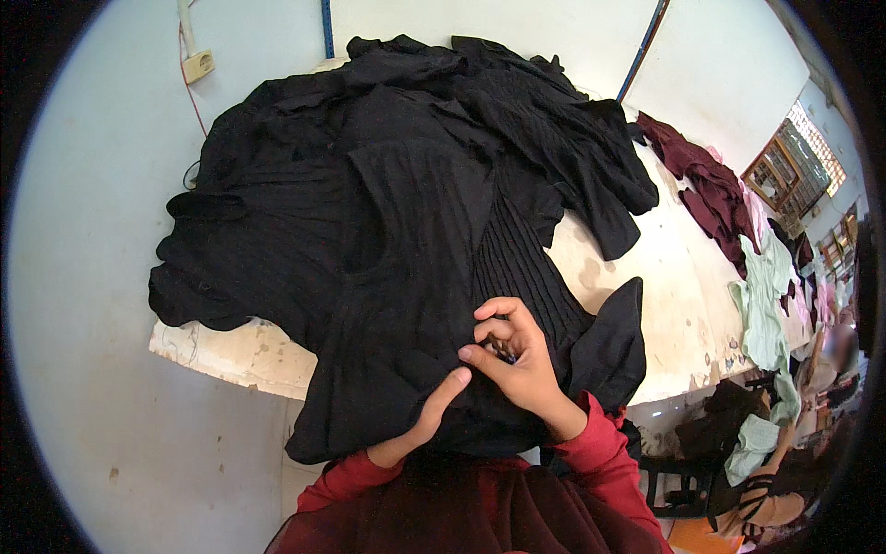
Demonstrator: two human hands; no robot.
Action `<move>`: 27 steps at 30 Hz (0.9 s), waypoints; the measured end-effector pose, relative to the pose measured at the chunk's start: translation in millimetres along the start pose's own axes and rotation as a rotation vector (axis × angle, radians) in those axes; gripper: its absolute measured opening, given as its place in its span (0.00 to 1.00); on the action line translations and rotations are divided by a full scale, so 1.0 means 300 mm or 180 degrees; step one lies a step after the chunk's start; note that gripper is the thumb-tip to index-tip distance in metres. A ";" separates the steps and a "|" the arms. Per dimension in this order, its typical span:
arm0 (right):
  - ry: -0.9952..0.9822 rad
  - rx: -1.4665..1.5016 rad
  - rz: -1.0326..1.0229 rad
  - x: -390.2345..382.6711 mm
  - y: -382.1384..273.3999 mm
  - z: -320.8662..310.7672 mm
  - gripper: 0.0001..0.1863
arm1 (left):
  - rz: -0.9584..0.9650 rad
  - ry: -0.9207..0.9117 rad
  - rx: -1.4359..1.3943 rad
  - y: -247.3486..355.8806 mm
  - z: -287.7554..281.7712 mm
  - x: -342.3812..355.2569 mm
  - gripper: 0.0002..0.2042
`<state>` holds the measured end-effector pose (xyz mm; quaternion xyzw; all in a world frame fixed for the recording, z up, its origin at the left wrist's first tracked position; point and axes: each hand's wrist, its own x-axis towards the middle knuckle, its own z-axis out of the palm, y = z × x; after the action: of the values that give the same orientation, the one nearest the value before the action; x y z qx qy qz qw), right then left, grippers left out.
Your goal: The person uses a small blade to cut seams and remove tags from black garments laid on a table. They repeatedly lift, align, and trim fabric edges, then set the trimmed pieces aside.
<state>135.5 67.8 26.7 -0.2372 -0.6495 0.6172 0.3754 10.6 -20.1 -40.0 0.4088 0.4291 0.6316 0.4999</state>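
A black pleated garment [406, 222] lies spread over the table and hangs over its near edge toward me. My left hand [426, 420] grips the near part of this garment, its thumb on top and its fingers hidden by the cloth. Close beside it, my right hand [521, 365] has its thumb and fingers curled at the cloth. Within that palm shows a small dark tool with a metallic glint [501, 350], mostly covered by the fingers; its kind cannot be made out. The two thumbs nearly meet over the fabric.
The pale, stained wooden table [683, 286] stands against a white wall with a socket [197, 66]. More black clothing [554, 120] is heaped at the back. Maroon garments [701, 175] and a mint-green garment [764, 295] lie at the right. Another person [784, 499] is at the far right.
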 end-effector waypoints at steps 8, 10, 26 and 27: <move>0.0177 -0.1135 -0.0767 -0.010 -0.013 -0.051 0.24 | -0.0575 0.0039 -0.0788 0.073 0.040 0.006 0.23; 0.0093 -0.1735 -0.1231 -0.002 -0.052 -0.075 0.21 | -0.0569 0.0152 -0.0714 0.046 0.030 0.002 0.23; 0.0122 -0.2528 -0.1780 0.011 -0.103 -0.076 0.11 | -0.0549 0.0149 -0.0679 0.050 0.038 -0.007 0.23; 0.0093 -0.2444 -0.1740 0.012 -0.099 -0.079 0.11 | -0.0590 0.0161 -0.0720 0.057 0.036 -0.010 0.22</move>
<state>156.3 81.7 55.5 -0.1879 -0.8641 0.2074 0.4183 16.4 -23.8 -20.8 0.2925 0.4035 0.6371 0.5880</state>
